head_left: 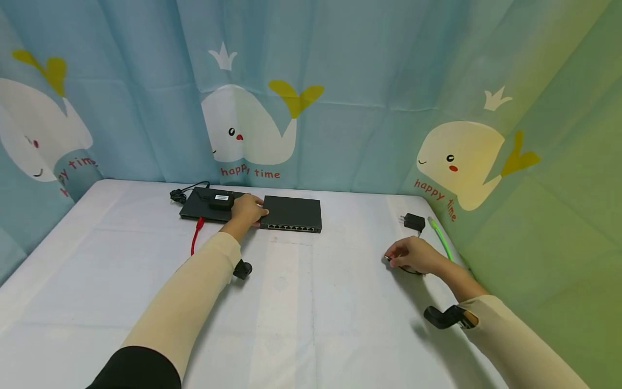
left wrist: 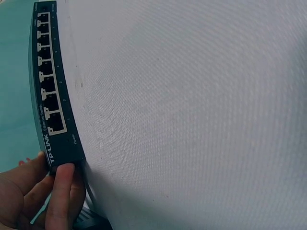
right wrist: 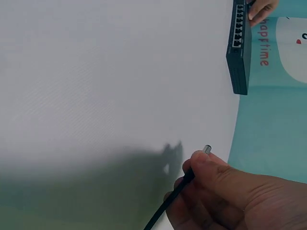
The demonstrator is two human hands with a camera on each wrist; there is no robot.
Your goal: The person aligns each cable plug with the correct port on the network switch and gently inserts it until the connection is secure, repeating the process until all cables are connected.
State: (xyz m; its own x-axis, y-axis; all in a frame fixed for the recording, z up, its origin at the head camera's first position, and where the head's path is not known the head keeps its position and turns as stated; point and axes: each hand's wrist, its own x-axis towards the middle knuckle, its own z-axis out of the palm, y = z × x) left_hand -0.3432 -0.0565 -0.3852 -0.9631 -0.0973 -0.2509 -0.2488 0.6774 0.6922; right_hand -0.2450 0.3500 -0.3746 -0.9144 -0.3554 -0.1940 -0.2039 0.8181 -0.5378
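A flat black Ethernet switch (head_left: pixel 291 208) lies near the table's back edge, its row of ports facing front. At its left end my left hand (head_left: pixel 249 209) grips the casing, thumb and fingers at the corner beside the port face (left wrist: pixel 64 146) in the left wrist view. Out to the right, my right hand (head_left: pixel 415 254) pinches a black power plug between thumb and fingers. Its metal barrel tip (right wrist: pixel 206 149) sticks out past the fingertips in the right wrist view, while the black cable (right wrist: pixel 164 207) trails back below the hand.
Left of the switch lies another flat black device (head_left: pixel 201 209) with a black adapter (head_left: pixel 221 201) on top. A red cable (head_left: pixel 196 235) runs from its front; a black cord (head_left: pixel 178 195) bunches behind. A pronged power adapter (head_left: pixel 414 221) and green cable (head_left: pixel 440 237) lie right.
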